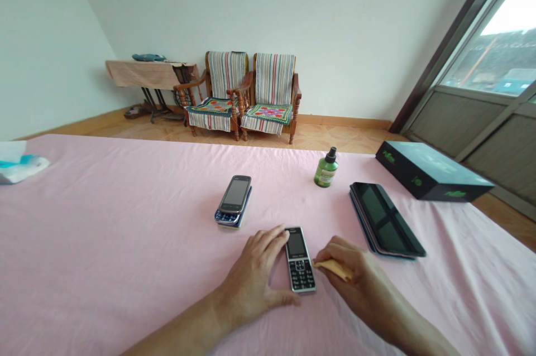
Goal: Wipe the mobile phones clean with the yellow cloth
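A black keypad mobile phone [300,260] lies on the pink bedsheet [104,233] directly in front of me. My left hand [251,272] rests on the sheet at the phone's left side, with fingertips and thumb against its upper and lower parts. My right hand [352,278] pinches a yellow cloth [334,270], whose tip is at or very near the phone's right edge. A slider phone [233,201] lies open to the left and farther away, its blue keypad showing. A black tablet with a blue cover [385,221] lies to the right of my right hand.
A green spray bottle [325,168] stands beyond the phones. A black and teal box [431,173] sits at the sheet's far right edge. A white and teal packet [19,162] lies at the far left. Beyond the sheet are a wooden floor, two striped armchairs and a side table.
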The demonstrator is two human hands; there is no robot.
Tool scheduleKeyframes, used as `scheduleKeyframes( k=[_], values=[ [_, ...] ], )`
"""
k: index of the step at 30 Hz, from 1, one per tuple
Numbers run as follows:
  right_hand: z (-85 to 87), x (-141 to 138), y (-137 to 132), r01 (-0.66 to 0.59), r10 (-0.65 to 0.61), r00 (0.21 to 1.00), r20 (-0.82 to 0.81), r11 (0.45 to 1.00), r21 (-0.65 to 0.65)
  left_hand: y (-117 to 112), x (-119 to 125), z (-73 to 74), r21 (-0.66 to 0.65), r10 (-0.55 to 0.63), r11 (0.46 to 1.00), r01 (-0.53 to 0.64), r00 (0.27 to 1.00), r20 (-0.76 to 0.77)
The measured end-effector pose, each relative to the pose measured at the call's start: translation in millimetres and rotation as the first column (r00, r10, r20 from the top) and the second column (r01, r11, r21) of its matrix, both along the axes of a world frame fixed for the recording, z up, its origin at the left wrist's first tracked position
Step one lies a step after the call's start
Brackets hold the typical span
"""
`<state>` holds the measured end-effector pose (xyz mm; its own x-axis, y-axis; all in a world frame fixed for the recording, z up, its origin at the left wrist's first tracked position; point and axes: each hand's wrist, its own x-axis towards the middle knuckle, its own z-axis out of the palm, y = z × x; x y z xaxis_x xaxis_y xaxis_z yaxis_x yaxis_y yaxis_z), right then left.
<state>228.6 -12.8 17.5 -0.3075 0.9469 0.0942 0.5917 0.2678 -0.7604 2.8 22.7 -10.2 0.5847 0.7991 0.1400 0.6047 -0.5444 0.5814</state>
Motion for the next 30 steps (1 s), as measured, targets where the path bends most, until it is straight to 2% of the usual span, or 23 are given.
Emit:
scheduleKeyframes(
  k=[4, 10, 22, 30],
  values=[
    [-2.4, -5, -1, 0.01, -0.009, 0.997, 0.075, 1.0, -0.009, 0, 0, -1.1, -0.004, 0.02, 1.0, -0.02, 1.0, 0.013],
    [-10.4, -9, -4, -0.001, 0.001, 0.999, 0.054, 1.0, -0.003, 1, 0, -1.3, -0.007, 0.025, 1.0, -0.025, 1.0, 0.013],
    [-2.8, -17, -3, -0.058, 0.055, 0.988, 0.145, 0.998, 0.016, 1, 0, -2.0, -0.005, 0.019, 1.0, -0.019, 1.0, 0.021],
    [-1.1, -24, -3, -0.079, 0.072, 0.982, 0.177, 0.996, 0.029, 0, 0, 5.8, -0.042, 0.012, 0.999, -0.012, 1.0, 0.006]
  ],
)
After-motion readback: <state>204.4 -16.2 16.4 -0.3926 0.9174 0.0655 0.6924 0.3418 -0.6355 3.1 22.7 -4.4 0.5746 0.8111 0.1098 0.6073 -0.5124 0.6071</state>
